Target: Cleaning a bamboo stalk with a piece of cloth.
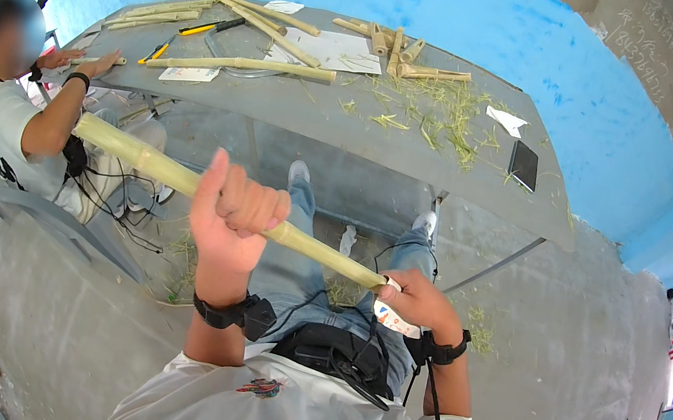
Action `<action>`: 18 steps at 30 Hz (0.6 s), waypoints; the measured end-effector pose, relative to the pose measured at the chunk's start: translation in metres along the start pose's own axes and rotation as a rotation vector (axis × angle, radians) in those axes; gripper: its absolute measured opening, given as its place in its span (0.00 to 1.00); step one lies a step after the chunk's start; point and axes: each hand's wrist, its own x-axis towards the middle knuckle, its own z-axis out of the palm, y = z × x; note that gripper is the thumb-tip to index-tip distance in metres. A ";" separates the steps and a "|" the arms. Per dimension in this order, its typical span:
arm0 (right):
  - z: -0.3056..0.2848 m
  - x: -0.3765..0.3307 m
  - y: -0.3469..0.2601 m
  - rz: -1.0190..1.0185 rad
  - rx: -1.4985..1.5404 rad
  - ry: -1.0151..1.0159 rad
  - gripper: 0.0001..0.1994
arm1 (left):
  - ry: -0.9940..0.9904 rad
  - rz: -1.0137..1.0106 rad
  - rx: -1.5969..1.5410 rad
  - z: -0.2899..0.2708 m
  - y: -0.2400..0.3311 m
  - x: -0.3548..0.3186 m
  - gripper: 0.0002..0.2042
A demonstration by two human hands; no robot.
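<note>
A long pale-green bamboo pole [321, 250] slants across my lap, its thick end up at the left and its thinner end low at the right. My left hand [233, 215] is closed round its middle, thumb up. At the thin end, my right hand [421, 302] is closed, with the thumb along the tip. Between its fingers and the pole is a white piece with coloured print [394, 318], perhaps paper or a wrapper. The fingers beneath are partly hidden.
Ahead stands a grey table [284, 99] with bamboo lengths [240, 65], yellow-handled cutters [197, 29], green shavings [450, 118] and a dark phone [524, 166]. A co-worker [35, 97] sits at the left, hands on the table. Cables hang by my arms.
</note>
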 end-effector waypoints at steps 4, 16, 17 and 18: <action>0.002 0.004 0.005 0.025 -0.002 -0.036 0.31 | -0.134 -0.107 -0.039 -0.005 -0.022 0.000 0.25; 0.024 0.023 -0.027 -0.042 0.001 0.189 0.32 | -0.343 0.042 0.034 0.012 -0.022 -0.020 0.24; 0.026 0.025 -0.033 -0.088 0.004 0.221 0.32 | -0.336 0.039 0.042 0.013 -0.019 -0.022 0.24; 0.028 0.026 -0.036 -0.091 0.015 0.216 0.32 | -0.368 0.018 -0.002 0.014 -0.014 -0.023 0.24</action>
